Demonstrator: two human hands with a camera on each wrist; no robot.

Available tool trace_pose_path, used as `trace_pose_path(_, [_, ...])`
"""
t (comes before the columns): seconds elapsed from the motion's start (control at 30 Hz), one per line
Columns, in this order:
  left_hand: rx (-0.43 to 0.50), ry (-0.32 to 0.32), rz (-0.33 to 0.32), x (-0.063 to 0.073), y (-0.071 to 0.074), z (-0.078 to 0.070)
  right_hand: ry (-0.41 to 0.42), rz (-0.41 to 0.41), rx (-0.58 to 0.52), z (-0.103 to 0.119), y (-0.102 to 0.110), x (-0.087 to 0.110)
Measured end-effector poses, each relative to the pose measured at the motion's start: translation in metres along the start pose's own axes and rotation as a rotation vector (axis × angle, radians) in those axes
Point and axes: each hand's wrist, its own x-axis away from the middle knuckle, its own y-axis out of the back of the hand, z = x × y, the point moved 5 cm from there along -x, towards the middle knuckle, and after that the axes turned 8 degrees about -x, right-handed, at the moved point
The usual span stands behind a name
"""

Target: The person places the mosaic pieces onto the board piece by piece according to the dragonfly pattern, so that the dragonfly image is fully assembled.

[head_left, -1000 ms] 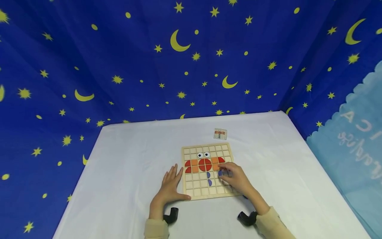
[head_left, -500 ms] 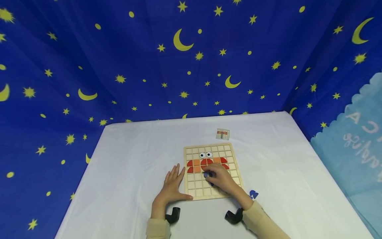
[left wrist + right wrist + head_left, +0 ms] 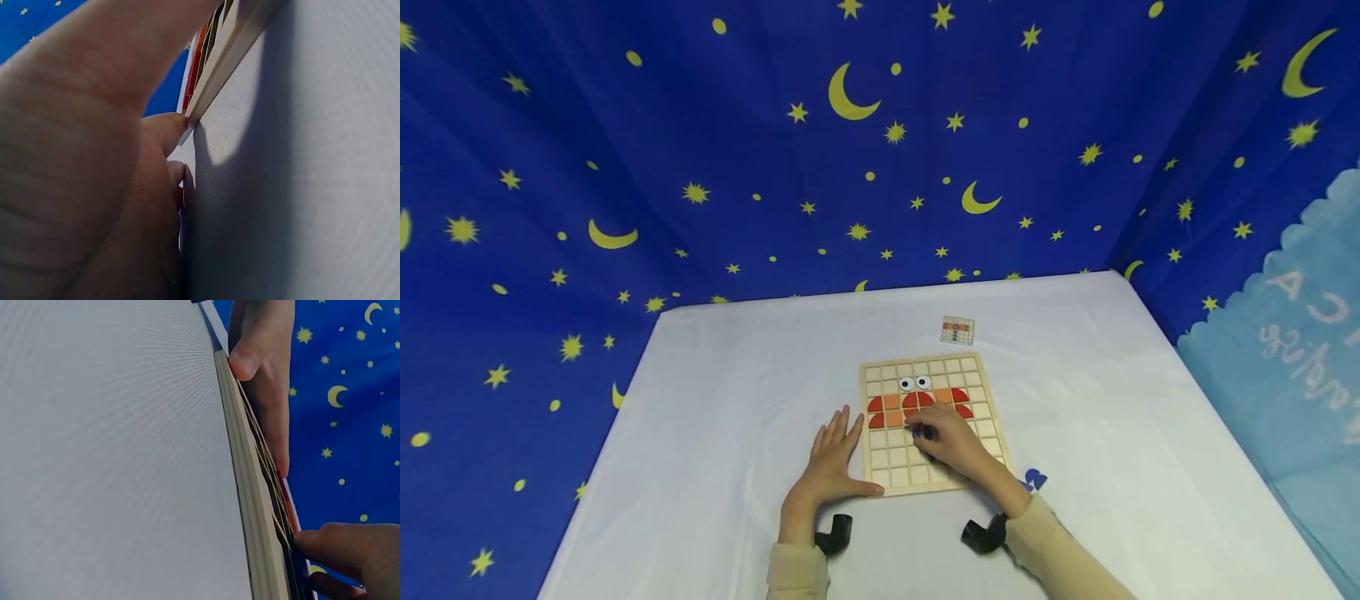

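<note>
A square wooden grid board (image 3: pixel 880 479) lies on the white table, bearing red curved pieces (image 3: pixel 917 401), orange squares (image 3: pixel 892 410) and two googly-eye pieces (image 3: pixel 907 383). My left hand (image 3: pixel 826 465) is spread at its left side, thumb at the near-left corner; the left wrist view shows a fingertip against the board's edge (image 3: pixel 219 69). Over the middle cells, my right hand (image 3: pixel 951 437) pinches a small blue half-circle piece (image 3: pixel 917 432) just below the red circle. That hand covers part of the circle and the cells under it.
Beyond the board lies a small pattern card (image 3: pixel 958 330) with a grid picture. Loose blue pieces (image 3: pixel 1035 478) lie by the near-right corner, partly behind the right forearm. Black wrist devices (image 3: pixel 835 535) sit under both wrists. A blue star-and-moon curtain (image 3: pixel 760 150) surrounds the table.
My right hand has moved left across the board, from its right side to the middle, bringing the blue piece. My left hand stays at the board's edge. The head view shifts slightly.
</note>
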Motion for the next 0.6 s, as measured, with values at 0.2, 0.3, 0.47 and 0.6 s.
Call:
trace_pose_path(0.2, [-0.003,-0.008,-0.002,0.001,0.001,0.000,-0.011,-0.001,-0.029,0.001,0.003,0.001])
trace_pose_path(0.3, [-0.003,0.001,0.000,0.001,0.000,0.000,-0.047,-0.013,-0.082,0.000,0.009,0.007])
trace_pose_path(0.47, [0.019,0.011,0.003,0.000,0.000,-0.001,-0.071,-0.148,-0.129,-0.005,0.037,0.027])
trace_pose_path(0.6, [0.018,0.013,-0.001,-0.001,0.000,-0.001,-0.075,-0.246,-0.057,-0.011,0.070,0.053])
